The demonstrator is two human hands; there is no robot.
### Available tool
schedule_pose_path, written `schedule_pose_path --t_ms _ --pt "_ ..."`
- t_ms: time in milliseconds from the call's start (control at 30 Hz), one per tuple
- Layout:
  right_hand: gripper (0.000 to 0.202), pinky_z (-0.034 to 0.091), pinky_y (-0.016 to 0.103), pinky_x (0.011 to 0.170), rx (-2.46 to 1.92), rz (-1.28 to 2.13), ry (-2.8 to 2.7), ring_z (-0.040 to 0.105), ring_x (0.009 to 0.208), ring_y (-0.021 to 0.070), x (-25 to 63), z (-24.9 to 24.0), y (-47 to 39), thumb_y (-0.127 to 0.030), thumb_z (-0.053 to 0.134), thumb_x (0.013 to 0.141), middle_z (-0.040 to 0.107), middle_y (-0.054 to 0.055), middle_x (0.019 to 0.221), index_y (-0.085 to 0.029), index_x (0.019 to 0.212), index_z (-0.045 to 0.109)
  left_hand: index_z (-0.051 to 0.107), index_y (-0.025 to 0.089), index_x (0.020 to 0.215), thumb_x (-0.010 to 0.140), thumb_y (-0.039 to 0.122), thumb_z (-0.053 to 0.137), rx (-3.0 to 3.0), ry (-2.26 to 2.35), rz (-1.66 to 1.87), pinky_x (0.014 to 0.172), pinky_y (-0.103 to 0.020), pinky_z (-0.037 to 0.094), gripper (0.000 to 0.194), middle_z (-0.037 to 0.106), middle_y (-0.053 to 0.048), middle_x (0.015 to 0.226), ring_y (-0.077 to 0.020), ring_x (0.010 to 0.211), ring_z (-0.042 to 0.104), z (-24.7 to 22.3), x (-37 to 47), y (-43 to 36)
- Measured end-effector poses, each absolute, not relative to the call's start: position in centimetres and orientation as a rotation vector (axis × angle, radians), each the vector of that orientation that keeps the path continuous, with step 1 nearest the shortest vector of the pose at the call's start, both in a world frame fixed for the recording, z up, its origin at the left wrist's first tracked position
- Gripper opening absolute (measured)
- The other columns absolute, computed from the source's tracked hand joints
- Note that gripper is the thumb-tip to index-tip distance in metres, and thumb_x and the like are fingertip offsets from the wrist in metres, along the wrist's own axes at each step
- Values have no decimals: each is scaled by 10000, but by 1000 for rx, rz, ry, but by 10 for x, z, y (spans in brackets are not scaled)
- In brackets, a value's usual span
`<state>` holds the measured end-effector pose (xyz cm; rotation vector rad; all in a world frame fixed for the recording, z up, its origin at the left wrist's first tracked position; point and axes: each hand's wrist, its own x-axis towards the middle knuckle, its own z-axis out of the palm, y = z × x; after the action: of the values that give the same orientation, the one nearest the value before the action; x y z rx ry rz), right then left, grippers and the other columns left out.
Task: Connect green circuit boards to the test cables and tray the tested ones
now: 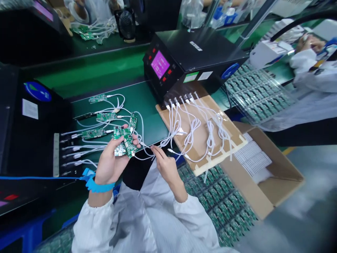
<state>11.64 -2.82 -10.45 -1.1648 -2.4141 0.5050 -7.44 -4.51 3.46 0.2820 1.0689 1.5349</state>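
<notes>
My left hand (112, 162), with a blue wrist strap (98, 184) on its wrist, is closed around a few green circuit boards (128, 140) held side by side. White cables run up to the boards at their right edge. My right hand (167, 164) pinches a thin white cable (145, 145) just right of the boards, and its fingertips partly hide the cable. Other circuit boards (93, 133) with white plugs in them lie on the green table beyond my left hand. One more board (133, 120) stands just behind the held ones.
A black tester (195, 52) with a pink screen stands ahead; white cables (193, 126) hang from it over a cardboard sheet (181, 140). Another black unit (31, 133) is at left. Right are an open carton (284, 175) and trays of boards (258, 91). A co-worker's sleeve (302, 63) shows.
</notes>
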Motion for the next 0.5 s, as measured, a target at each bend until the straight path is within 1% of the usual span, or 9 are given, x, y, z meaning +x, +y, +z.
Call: schedule_pose_path --t_ms 100,200,333,433,500 --pt "530 553 231 562 -1179 487 -2457 744 826 154 115 -107 -23 -34 391 982 663 129 1391 -185 1453 579 662 190 1223 896 249 660 305 1103 1546 976 -485 596 332 753 -94 1041 -271 997 734 31 -71 -44" --pt "432 524 213 547 -1170 520 -2404 722 807 145 116 -104 -21 -98 405 1027 688 144 1250 -177 1394 620 668 178 1179 889 264 694 298 1120 1564 977 -508 602 304 766 -103 1064 -291 1033 740 27 -70 -42" --pt "339 552 233 615 -1120 626 -2269 704 813 148 111 -97 -20 -165 420 1055 660 142 1167 -173 1255 694 689 155 1086 882 306 723 314 1173 1548 994 -521 601 256 776 -129 1096 -317 1090 739 22 -69 -37" --pt "300 589 263 688 -1125 778 -2004 692 801 147 100 -90 -18 -214 450 1053 651 136 1148 -162 1189 712 684 153 1111 862 310 761 348 1198 1543 1023 -540 587 304 773 -144 1143 -331 1139 728 19 -68 -33" --pt "296 591 248 664 -1129 923 -1821 669 726 118 91 -85 -17 -227 458 1046 649 121 1170 -177 1196 708 680 158 1140 869 327 765 388 1203 1540 1041 -553 575 331 765 -154 1184 -338 1170 717 17 -67 -32"
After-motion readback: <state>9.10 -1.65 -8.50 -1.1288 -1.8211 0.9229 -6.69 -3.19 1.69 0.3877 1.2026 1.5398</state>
